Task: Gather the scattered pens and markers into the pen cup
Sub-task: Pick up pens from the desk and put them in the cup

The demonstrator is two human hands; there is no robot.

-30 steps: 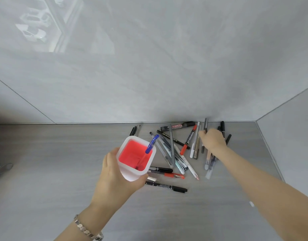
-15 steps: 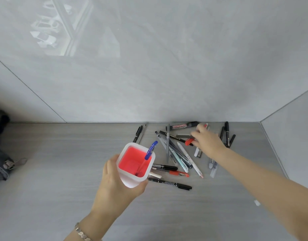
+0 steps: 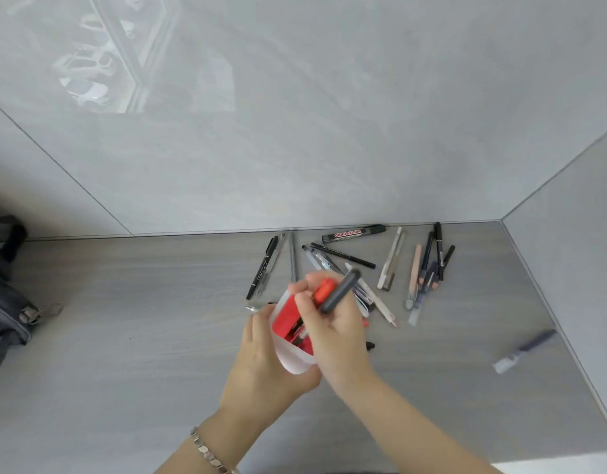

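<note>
My left hand [image 3: 266,367] grips a white pen cup [image 3: 293,355] with a red inside, held tilted above the grey table. My right hand [image 3: 333,323] is over the cup's mouth, shut on a red-capped marker [image 3: 324,289] and a dark grey pen [image 3: 341,290], their lower ends inside the cup. Several pens and markers lie scattered beyond the cup, among them a black whiteboard marker [image 3: 353,233] by the wall, a black pen [image 3: 262,266] to the left and a cluster of pens [image 3: 428,265] at the right.
A grey pen [image 3: 524,348] lies apart at the right, blurred, near the side wall. A dark bag with a zipper [image 3: 8,302] sits at the table's left edge. Grey walls close the table at the back and right.
My right hand has lifted a red-capped marker and a grey pen from the pile and brought them back over the cup. The cup has shifted slightly right. A grey pen now lies at the far right.
</note>
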